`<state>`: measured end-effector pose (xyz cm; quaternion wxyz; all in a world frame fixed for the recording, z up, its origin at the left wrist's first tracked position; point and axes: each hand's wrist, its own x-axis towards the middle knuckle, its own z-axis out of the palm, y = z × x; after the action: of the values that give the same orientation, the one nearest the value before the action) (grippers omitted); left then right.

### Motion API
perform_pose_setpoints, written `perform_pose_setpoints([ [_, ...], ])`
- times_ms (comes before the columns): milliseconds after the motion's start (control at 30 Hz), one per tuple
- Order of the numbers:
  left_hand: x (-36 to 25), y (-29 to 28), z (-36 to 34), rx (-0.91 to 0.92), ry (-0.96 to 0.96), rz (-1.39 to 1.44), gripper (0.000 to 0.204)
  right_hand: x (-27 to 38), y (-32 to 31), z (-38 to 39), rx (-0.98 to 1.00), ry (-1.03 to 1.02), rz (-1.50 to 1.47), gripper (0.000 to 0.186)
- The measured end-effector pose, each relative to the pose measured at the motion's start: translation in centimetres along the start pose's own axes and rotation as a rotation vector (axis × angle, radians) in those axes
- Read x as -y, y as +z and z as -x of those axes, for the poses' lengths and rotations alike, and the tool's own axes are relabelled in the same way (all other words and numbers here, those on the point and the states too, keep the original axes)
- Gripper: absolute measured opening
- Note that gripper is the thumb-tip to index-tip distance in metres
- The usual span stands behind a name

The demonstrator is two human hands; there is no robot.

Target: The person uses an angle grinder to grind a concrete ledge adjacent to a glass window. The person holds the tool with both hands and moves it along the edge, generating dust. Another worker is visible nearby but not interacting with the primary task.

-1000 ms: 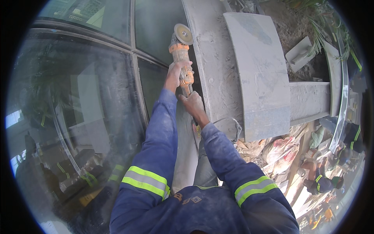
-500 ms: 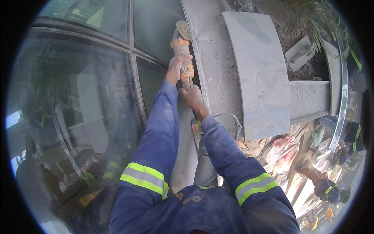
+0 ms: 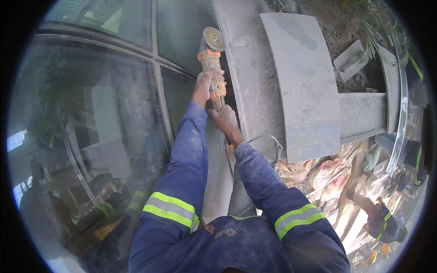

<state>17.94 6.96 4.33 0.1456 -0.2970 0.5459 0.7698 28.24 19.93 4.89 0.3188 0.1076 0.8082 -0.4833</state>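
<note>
A dusty orange-and-grey angle grinder (image 3: 210, 63) is gripped around its body by the left hand (image 3: 206, 83) and at its rear end by the right hand (image 3: 226, 120), apparently for steadiness; its round tan disc (image 3: 214, 39) is held beside a dusty grey ledge (image 3: 255, 73).

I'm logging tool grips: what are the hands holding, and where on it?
A dusty orange angle grinder: the left hand grips its body behind the disc, the right hand its rear end.

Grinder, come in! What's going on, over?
Left hand around orange grinder, right hand on its rear handle. Disc beside dusty ledge; contact unclear. Glass panes to the left.
</note>
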Motion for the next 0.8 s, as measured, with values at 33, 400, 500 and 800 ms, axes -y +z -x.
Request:
perform_pose_setpoints([
  [33, 0.1, 0.0, -0.1, -0.002, -0.002, 0.003, 0.049, 0.0, -0.2, 0.0, 0.014, 0.008, -0.006, 0.053],
  [400, 0.5, 0.0, 0.8, -0.005, -0.008, 0.041, 0.048, -0.5, 0.0, 0.7, 0.016, 0.014, -0.001, 0.058],
  [500, 0.3, 0.2, 0.8, 0.013, -0.004, 0.029, 0.051, -0.9, 0.1, 0.4, 0.015, -0.015, -0.028, 0.056],
  [800, -0.9, 1.1, -0.3, -0.002, 0.002, -0.012, 0.047, 0.4, -1.0, -0.6, 0.021, -0.052, -0.066, 0.052],
])
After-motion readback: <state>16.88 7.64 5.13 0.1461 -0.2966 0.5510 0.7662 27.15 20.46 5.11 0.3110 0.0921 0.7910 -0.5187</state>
